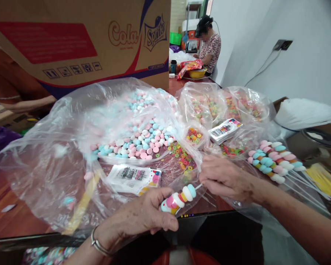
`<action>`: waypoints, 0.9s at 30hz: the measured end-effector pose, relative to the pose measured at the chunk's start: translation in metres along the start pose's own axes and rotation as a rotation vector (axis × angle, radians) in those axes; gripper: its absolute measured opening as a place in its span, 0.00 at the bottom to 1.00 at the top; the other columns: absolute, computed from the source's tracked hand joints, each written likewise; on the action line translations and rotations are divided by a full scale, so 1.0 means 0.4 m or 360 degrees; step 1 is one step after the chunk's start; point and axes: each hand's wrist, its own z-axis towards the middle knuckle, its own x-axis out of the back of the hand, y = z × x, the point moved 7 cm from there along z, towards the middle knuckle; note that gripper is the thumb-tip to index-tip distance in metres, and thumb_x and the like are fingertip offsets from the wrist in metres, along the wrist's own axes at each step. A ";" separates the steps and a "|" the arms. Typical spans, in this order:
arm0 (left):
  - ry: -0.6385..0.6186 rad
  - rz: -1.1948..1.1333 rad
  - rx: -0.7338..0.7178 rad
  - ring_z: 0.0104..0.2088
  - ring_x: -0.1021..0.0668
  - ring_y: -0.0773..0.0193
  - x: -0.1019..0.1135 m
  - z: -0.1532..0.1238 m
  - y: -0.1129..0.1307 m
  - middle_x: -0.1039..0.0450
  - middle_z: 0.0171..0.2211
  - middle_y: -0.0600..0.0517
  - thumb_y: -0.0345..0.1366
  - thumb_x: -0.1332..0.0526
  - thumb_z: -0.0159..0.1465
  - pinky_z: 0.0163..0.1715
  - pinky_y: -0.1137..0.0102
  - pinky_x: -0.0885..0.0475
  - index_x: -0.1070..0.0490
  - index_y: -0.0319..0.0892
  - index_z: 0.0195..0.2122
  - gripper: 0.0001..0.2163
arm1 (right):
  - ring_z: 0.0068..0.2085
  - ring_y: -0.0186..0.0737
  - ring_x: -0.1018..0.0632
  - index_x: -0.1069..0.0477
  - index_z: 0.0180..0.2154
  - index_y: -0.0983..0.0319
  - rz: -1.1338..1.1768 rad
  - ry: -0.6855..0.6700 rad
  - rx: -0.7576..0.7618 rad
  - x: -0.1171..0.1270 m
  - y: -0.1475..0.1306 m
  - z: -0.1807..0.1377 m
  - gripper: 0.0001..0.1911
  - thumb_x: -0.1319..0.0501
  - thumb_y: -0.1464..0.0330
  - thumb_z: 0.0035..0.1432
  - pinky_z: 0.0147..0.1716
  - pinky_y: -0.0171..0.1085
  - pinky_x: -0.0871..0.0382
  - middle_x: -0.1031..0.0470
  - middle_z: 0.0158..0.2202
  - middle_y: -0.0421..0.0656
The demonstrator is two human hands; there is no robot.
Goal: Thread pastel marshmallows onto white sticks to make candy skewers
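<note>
My left hand [143, 215] is closed round the lower end of a candy skewer [179, 198], a white stick strung with pink, white, orange and blue sweets. My right hand [226, 178] pinches the bare upper end of the same stick. In front of my hands a big clear plastic bag [71, 147] lies open with a heap of pink, blue and white round candies [138, 141]. Small coloured ring candies [182, 156] lie beside that heap. A stack of printed labels [134, 178] rests just beyond my left hand.
Finished candy skewers [273, 160] lie piled at the right, with yellow sticks [322, 178] beyond. More bags of ring candies [223, 106] and another label stack [226, 129] sit behind. A cardboard box [79, 40] stands at the back left. Another person [209, 46] sits far off.
</note>
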 end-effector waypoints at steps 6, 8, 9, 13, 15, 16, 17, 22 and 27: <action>0.0302 0.0852 -0.0487 0.41 0.26 0.56 0.017 0.003 0.083 0.24 0.44 0.53 0.44 0.33 0.59 0.41 0.68 0.34 0.30 0.49 0.56 0.23 | 0.31 0.36 0.36 0.35 0.27 0.62 -0.0089 0.0033 -0.0069 0.014 0.011 -0.005 0.11 0.48 0.75 0.61 0.35 0.37 0.43 0.34 0.26 0.40; 0.0337 0.0912 -0.0474 0.41 0.26 0.56 0.021 0.001 0.087 0.24 0.44 0.53 0.43 0.33 0.59 0.43 0.68 0.34 0.29 0.49 0.55 0.22 | 0.31 0.35 0.36 0.35 0.27 0.62 -0.0088 0.0028 -0.0053 0.019 0.007 -0.006 0.11 0.48 0.75 0.61 0.35 0.37 0.43 0.35 0.26 0.40; 0.0348 0.0920 -0.0470 0.41 0.26 0.57 0.023 0.000 0.088 0.24 0.44 0.54 0.43 0.33 0.59 0.43 0.68 0.34 0.29 0.49 0.53 0.21 | 0.31 0.35 0.36 0.35 0.26 0.62 -0.0065 0.0035 -0.0042 0.017 0.004 -0.006 0.11 0.48 0.75 0.61 0.35 0.37 0.43 0.35 0.26 0.39; 0.0402 0.0981 -0.0507 0.41 0.26 0.59 0.018 0.006 0.087 0.25 0.43 0.54 0.41 0.34 0.60 0.41 0.70 0.35 0.29 0.47 0.50 0.17 | 0.31 0.35 0.35 0.35 0.26 0.62 -0.0032 0.0123 -0.0017 -0.005 -0.003 0.006 0.12 0.49 0.74 0.62 0.34 0.36 0.44 0.35 0.25 0.39; 0.0431 0.1054 -0.0511 0.40 0.27 0.59 0.011 0.012 0.087 0.25 0.43 0.53 0.42 0.35 0.62 0.42 0.70 0.35 0.29 0.45 0.50 0.17 | 0.31 0.36 0.36 0.34 0.27 0.62 -0.0127 0.0200 0.0034 -0.008 -0.007 0.010 0.12 0.49 0.73 0.63 0.34 0.37 0.45 0.35 0.25 0.39; 0.0441 0.1083 -0.0513 0.40 0.27 0.59 0.007 0.014 0.090 0.26 0.43 0.52 0.42 0.36 0.62 0.42 0.70 0.35 0.29 0.45 0.51 0.17 | 0.31 0.36 0.37 0.34 0.28 0.62 -0.0193 0.0231 0.0066 -0.006 -0.009 0.011 0.12 0.48 0.73 0.64 0.34 0.37 0.45 0.35 0.25 0.39; 0.0445 0.1103 -0.0515 0.40 0.27 0.59 0.004 0.015 0.094 0.26 0.42 0.52 0.43 0.37 0.62 0.42 0.69 0.35 0.30 0.44 0.51 0.17 | 0.30 0.36 0.37 0.34 0.28 0.62 -0.0258 0.0254 0.0091 -0.001 -0.010 0.010 0.12 0.48 0.73 0.64 0.34 0.38 0.45 0.35 0.25 0.39; 0.0259 0.1030 -0.0437 0.37 0.26 0.59 -0.010 0.016 0.108 0.26 0.38 0.53 0.45 0.31 0.56 0.38 0.69 0.33 0.28 0.44 0.47 0.20 | 0.31 0.36 0.37 0.35 0.26 0.62 -0.0285 0.0141 0.0001 0.033 0.003 0.004 0.12 0.47 0.74 0.63 0.35 0.37 0.45 0.35 0.25 0.40; -0.0091 0.0374 0.0042 0.16 0.32 0.70 -0.016 0.030 0.045 0.31 0.23 0.60 0.44 0.29 0.51 0.15 0.76 0.39 0.32 0.43 0.47 0.24 | 0.31 0.36 0.37 0.33 0.28 0.63 -0.0240 0.0137 0.0072 0.043 -0.007 0.011 0.12 0.48 0.74 0.64 0.34 0.36 0.45 0.35 0.26 0.40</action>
